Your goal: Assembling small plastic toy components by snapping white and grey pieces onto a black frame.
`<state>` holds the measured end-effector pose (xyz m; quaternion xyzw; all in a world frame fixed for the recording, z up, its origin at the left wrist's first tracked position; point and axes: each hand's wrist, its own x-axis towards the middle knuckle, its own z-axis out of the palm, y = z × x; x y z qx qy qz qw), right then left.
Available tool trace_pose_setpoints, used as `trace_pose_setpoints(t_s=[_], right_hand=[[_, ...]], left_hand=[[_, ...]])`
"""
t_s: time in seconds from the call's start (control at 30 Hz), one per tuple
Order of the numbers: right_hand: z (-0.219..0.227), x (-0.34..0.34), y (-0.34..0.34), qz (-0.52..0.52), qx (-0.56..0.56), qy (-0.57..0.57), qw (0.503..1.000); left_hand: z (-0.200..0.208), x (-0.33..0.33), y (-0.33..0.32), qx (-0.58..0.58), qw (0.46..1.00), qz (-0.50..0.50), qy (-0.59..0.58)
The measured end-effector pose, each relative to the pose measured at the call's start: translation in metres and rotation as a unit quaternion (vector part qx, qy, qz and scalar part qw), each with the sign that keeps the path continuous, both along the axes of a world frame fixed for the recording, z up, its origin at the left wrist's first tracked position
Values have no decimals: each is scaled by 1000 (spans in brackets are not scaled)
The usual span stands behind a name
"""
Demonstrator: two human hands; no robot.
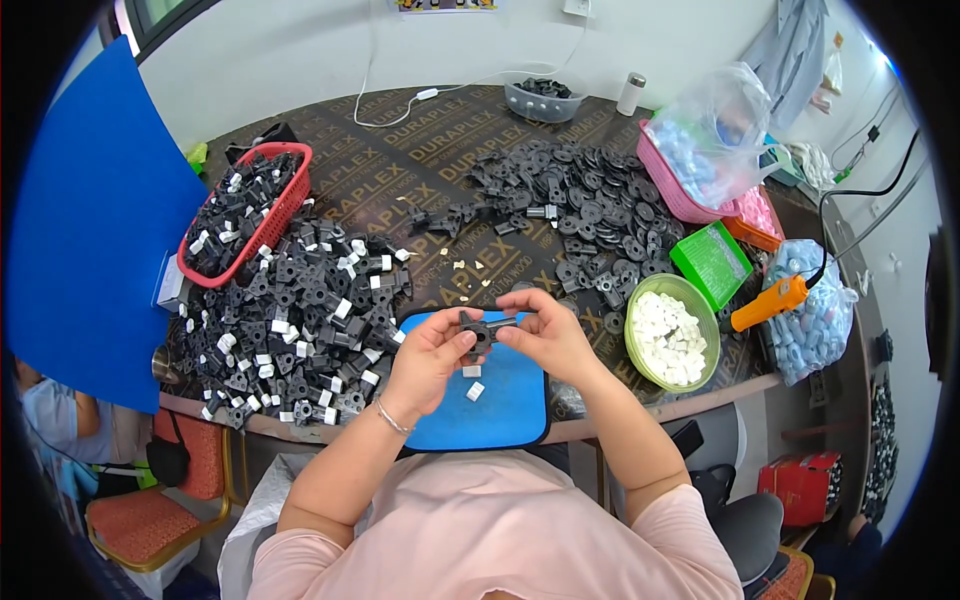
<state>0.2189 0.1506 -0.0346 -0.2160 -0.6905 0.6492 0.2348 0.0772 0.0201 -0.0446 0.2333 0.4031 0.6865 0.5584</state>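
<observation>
Over a blue mat (440, 425) I hold a black plastic part (482, 336) with a rounded body and a thin shaft. My left hand (437, 352) pinches its body between thumb and fingers. My right hand (548, 337) closes on the shaft end at the other side. Below the part, a white plastic block (475, 391) lies on the mat, with another white block (472, 371) just above it, partly hidden by my hands. To the left spreads a big pile of black parts with white blocks (300, 330).
A red basket (246, 258) of black parts stands at the left. Black round pieces (590, 195) are heaped at the back right. A green bowl (712, 365) holds white blocks, beside a green tray (735, 265) and an orange-handled tool (770, 303). A blue board (100, 230) rises far left.
</observation>
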Motion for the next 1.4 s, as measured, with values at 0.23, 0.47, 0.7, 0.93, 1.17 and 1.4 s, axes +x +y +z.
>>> trace_pose_setpoints(t_s=[0.23,0.47,0.7,0.93,1.17,1.4], right_hand=[[-18,5,-10,-6,-8,-23,1000],[-43,-7,-8,33,-31,-26,999],[-60,-6,-24,92,344,-219,909],[-58,-3,-6,24,351,-237,905],[-62,-2,0,21,319,-233,918],[-62,-5,7,36,320,-255,912]], left_hand=[[-3,6,-3,-34,992,21,121],[-14,-9,-9,-44,968,75,236],[-2,-32,-12,-69,955,123,263],[-28,-18,-2,-38,879,7,475],[-35,-3,13,-22,764,7,645],[-15,17,23,-31,658,-35,751]])
